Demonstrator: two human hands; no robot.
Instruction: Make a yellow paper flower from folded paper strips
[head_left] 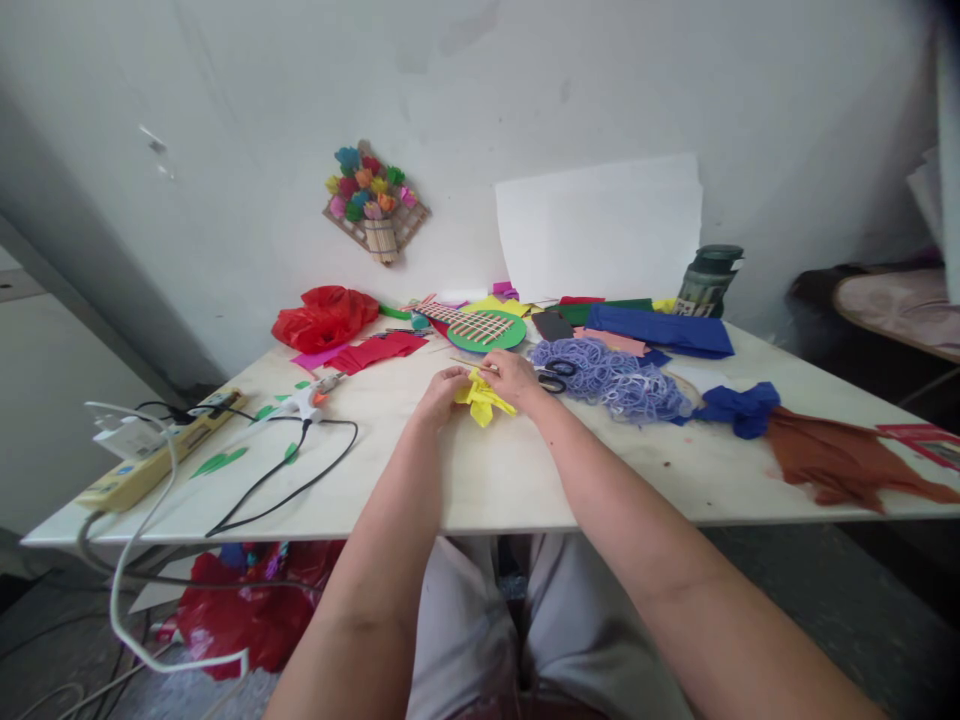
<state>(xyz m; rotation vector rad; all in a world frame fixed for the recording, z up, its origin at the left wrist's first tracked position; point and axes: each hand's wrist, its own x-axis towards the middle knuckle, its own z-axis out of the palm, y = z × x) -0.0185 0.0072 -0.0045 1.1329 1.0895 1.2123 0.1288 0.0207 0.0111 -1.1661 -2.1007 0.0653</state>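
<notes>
Yellow paper is sitting between the desk's near and far edges; my left hand is pinching its left side, my right hand its top. Probably light, soft, tearable: best holding gathered folds.

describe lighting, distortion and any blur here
Head view: soft, diffuse light on the white table; head view: wide-angle stretch toward the edges; head view: top right corner dark; head view: yellow piece between left hand and right hand slightly soft.
</notes>
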